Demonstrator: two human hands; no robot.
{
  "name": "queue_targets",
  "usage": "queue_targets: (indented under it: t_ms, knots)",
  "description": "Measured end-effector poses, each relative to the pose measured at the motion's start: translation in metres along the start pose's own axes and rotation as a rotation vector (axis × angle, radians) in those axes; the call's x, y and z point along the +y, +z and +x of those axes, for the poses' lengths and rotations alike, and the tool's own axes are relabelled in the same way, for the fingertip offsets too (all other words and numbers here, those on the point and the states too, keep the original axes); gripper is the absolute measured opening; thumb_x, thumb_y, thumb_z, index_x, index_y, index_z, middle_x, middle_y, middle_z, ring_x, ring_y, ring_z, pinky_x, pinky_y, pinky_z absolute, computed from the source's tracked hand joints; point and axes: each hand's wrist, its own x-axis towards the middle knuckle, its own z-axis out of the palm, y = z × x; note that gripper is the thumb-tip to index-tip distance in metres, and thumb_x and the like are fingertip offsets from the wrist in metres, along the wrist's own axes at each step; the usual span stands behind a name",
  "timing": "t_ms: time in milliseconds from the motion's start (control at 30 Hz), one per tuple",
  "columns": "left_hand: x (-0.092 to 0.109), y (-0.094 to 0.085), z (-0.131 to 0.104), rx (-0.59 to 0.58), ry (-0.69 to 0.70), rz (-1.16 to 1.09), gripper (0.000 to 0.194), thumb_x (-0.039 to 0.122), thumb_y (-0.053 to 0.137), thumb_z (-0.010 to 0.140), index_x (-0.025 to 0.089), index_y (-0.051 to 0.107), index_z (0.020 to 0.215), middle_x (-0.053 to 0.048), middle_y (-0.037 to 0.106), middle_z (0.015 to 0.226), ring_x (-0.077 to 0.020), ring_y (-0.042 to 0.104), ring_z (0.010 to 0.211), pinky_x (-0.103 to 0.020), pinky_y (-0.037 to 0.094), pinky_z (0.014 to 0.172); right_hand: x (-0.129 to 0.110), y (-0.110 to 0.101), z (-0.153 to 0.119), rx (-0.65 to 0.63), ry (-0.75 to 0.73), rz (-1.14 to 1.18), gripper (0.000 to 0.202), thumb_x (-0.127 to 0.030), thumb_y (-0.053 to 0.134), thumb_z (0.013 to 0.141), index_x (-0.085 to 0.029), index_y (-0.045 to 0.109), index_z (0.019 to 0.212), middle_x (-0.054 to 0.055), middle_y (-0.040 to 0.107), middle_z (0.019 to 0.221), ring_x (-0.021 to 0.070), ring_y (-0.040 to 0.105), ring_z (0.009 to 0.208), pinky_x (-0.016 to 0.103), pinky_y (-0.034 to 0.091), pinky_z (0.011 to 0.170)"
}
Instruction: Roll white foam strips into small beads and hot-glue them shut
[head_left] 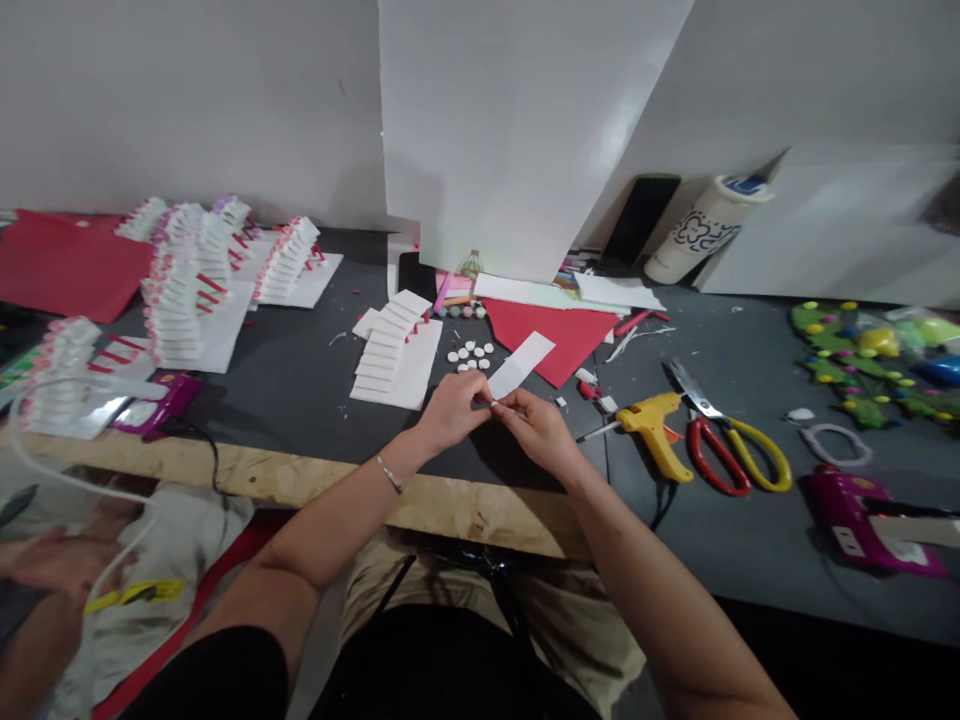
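My left hand [454, 410] and my right hand [541, 430] meet over the table's front edge, fingertips pinched together on a small white piece [494, 404]. Most of that piece is hidden by the fingers. Just beyond them a white paper strip [523, 363] lies partly over a red sheet [562, 335]; its near end is close to my fingers, and I cannot tell whether they touch it. Several small white round pieces [470, 352] are scattered behind my left hand. Left of these sits a white card model with stepped strips [386, 345] and small red posts on a white base.
A yellow glue gun [656, 430] and large scissors [720, 430] lie to the right, near a purple power strip [862, 520]. Finished-looking stepped models [176, 300] stand at left. A white tumbler [701, 230] leans at the back. Another person's hand [60, 560] shows lower left.
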Motion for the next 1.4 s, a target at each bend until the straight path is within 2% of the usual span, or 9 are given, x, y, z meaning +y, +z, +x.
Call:
queue_targets:
  t_ms: [100, 233, 367, 500, 800, 1133, 1267, 1400]
  knots:
    - [-0.001, -0.002, 0.001, -0.020, 0.023, -0.054, 0.012, 0.020, 0.074, 0.075, 0.020, 0.062, 0.080, 0.000, 0.064, 0.080, -0.0174, 0.061, 0.078, -0.031, 0.047, 0.077, 0.000, 0.000, 0.003, 0.012, 0.062, 0.133, 0.036, -0.056, 0.057, 0.081, -0.021, 0.063, 0.077, 0.001, 0.066, 0.069, 0.0159, 0.057, 0.065, 0.027, 0.042, 0.062]
    - [-0.004, -0.001, 0.001, -0.028, 0.059, -0.222, 0.021, 0.023, 0.071, 0.082, 0.018, 0.070, 0.103, -0.005, 0.070, 0.097, -0.0191, 0.065, 0.090, -0.032, 0.051, 0.084, -0.001, -0.001, 0.005, 0.058, 0.093, 0.225, 0.039, -0.059, 0.059, 0.078, -0.020, 0.064, 0.078, 0.000, 0.061, 0.067, 0.0147, 0.052, 0.064, 0.026, 0.040, 0.060]
    - [-0.007, 0.003, 0.001, 0.002, 0.082, -0.266, 0.017, 0.025, 0.066, 0.088, 0.020, 0.075, 0.101, -0.007, 0.072, 0.099, -0.0197, 0.067, 0.092, -0.033, 0.053, 0.086, -0.003, -0.003, 0.006, 0.077, 0.100, 0.233, 0.041, -0.061, 0.060, 0.076, -0.020, 0.062, 0.072, -0.002, 0.055, 0.062, 0.0126, 0.044, 0.059, 0.026, 0.036, 0.057]
    - [-0.007, 0.005, 0.000, 0.058, 0.075, -0.263, 0.016, 0.027, 0.067, 0.088, 0.022, 0.077, 0.099, -0.006, 0.073, 0.098, -0.0187, 0.068, 0.091, -0.033, 0.054, 0.086, -0.003, -0.003, 0.008, 0.080, 0.103, 0.219, 0.043, -0.063, 0.060, 0.075, -0.020, 0.061, 0.072, -0.002, 0.057, 0.063, 0.0128, 0.046, 0.060, 0.026, 0.038, 0.059]
    - [-0.005, 0.004, 0.003, 0.111, -0.007, -0.330, 0.010, 0.024, 0.070, 0.084, 0.020, 0.077, 0.091, -0.006, 0.074, 0.091, -0.0180, 0.069, 0.086, -0.031, 0.055, 0.082, 0.002, -0.007, 0.006, 0.057, -0.027, 0.113, 0.037, -0.056, 0.049, 0.088, -0.022, 0.055, 0.077, -0.005, 0.046, 0.061, 0.0122, 0.040, 0.057, 0.025, 0.033, 0.054]
    - [-0.004, 0.011, -0.001, 0.197, -0.024, -0.235, 0.009, 0.021, 0.069, 0.085, 0.019, 0.076, 0.091, -0.005, 0.074, 0.089, -0.0170, 0.068, 0.083, -0.030, 0.055, 0.079, -0.003, -0.001, 0.000, 0.098, -0.071, -0.152, 0.024, -0.044, 0.047, 0.091, -0.023, 0.056, 0.084, -0.002, 0.055, 0.060, 0.0157, 0.049, 0.056, 0.027, 0.033, 0.056]
    - [-0.002, 0.020, -0.004, 0.275, 0.033, -0.134, 0.013, 0.021, 0.065, 0.089, 0.018, 0.075, 0.097, -0.005, 0.073, 0.091, -0.0168, 0.068, 0.085, -0.029, 0.054, 0.079, -0.001, 0.003, 0.000, 0.140, -0.063, -0.138, 0.024, -0.044, 0.048, 0.091, -0.023, 0.058, 0.085, 0.001, 0.062, 0.067, 0.0171, 0.055, 0.062, 0.027, 0.037, 0.060]
    - [0.000, 0.026, -0.006, 0.276, 0.128, -0.057, 0.019, 0.019, 0.059, 0.093, 0.017, 0.073, 0.106, -0.007, 0.071, 0.097, -0.0171, 0.067, 0.091, -0.030, 0.054, 0.081, 0.000, 0.002, 0.003, 0.197, -0.068, -0.050, 0.029, -0.047, 0.049, 0.091, -0.022, 0.058, 0.081, -0.001, 0.061, 0.065, 0.0149, 0.051, 0.058, 0.026, 0.038, 0.058]
